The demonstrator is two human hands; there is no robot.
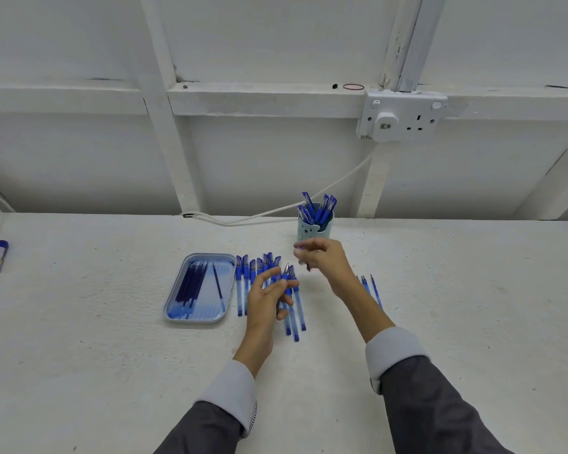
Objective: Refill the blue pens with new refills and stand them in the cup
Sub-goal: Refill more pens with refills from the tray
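Head view: my left grip [269, 296] is curled round one blue pen [286, 273], its metal tip pointing up — held over the row of blue pens [243, 283] lying on the white surface [440, 306]. My right grip [322, 258] is raised just in front of the cup [322, 231], blurred; I cannot tell whether it pinches anything. The cup stands near the wall, with several pens [322, 206] upright in it. Left of the row lies the tray [174, 309] — dark refills [191, 283] inside. Thin sticks [374, 290] lie behind my right arm [358, 299].
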